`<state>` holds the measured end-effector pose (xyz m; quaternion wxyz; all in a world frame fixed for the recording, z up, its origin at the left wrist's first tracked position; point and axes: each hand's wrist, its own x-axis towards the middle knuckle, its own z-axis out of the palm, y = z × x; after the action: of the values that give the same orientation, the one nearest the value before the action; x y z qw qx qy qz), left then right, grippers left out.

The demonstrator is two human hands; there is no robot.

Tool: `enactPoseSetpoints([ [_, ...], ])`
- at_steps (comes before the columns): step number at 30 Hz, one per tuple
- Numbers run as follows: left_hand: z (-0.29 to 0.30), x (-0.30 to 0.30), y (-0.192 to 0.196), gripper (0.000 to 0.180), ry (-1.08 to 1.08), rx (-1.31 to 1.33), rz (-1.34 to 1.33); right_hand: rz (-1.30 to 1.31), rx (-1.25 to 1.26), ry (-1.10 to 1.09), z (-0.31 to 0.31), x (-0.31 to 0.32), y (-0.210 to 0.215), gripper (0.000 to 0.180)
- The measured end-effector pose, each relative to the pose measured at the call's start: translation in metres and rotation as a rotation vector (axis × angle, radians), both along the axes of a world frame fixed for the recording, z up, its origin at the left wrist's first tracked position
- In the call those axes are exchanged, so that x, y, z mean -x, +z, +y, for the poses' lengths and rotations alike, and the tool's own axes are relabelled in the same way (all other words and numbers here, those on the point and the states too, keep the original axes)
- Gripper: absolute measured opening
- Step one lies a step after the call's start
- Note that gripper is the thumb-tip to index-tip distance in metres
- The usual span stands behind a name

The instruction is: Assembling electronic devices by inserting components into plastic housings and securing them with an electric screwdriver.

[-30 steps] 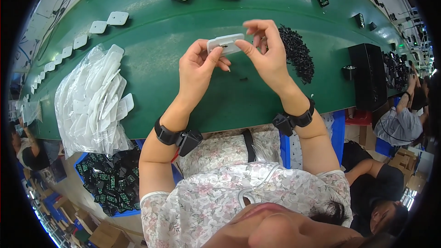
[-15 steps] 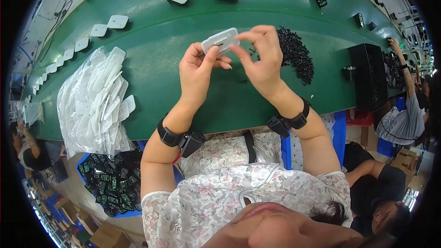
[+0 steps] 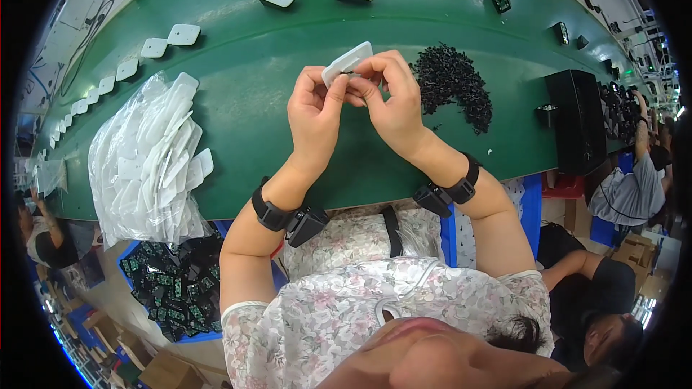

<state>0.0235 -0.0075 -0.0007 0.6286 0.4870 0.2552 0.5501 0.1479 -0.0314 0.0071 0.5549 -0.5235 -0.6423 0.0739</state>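
Now the white plastic piece sits tilted and higher over the green counter, near the black pile, pinched by left hand and right hand, fingertips closing in on its underside.

Much of the small white rectangular plastic plate is covered by the fingertips of the left hand and right hand. A tiny dark piece pinched against it is too small to be identified.
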Motion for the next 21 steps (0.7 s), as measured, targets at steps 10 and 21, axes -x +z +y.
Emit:
enactPoseSetpoints([
  [10, 0.000, 0.005, 0.003, 0.007, -0.040, -0.026, 0.029, -0.001, 0.034, 0.042, -0.003, -0.014, 0.019, 0.033],
  [21, -0.001, 0.009, 0.006, 0.009, -0.193, -0.057, 0.258, 0.144, 0.508, 0.318, -0.001, -0.047, 0.019, 0.024],
])
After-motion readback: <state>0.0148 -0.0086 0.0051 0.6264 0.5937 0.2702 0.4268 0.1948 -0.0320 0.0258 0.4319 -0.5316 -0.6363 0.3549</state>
